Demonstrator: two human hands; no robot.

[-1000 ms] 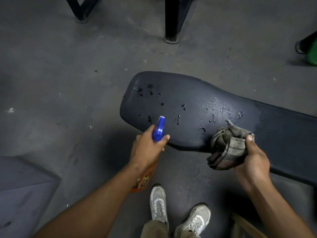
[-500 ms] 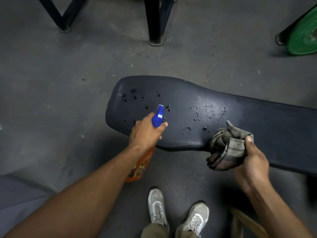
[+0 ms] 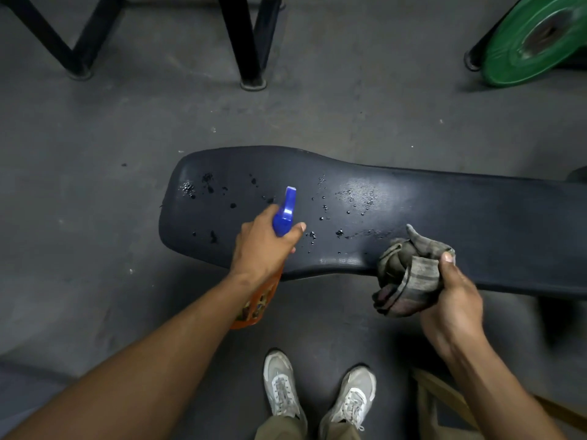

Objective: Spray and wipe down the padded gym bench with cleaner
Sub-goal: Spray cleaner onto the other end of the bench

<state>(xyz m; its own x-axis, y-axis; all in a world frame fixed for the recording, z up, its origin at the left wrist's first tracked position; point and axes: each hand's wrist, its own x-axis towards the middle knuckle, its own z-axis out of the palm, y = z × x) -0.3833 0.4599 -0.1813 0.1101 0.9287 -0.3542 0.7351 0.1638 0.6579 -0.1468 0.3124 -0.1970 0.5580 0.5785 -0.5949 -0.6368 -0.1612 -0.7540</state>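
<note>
Padded bench [image 3: 444,217] ran from centre to right edge of frame, droplets [image 3: 320,214] scattered over its wide left end. L hand [image 3: 263,246] was wrapped tight round orange spray bottle [image 3: 254,306] w/ blue nozzle [image 3: 286,211] angled over the pad, at frame centre. R hand [image 3: 454,296] clutched a bunched grey rag [image 3: 409,274] at bench's near edge, lower right. Green weight plate [image 3: 533,39] sat upper right.
</note>
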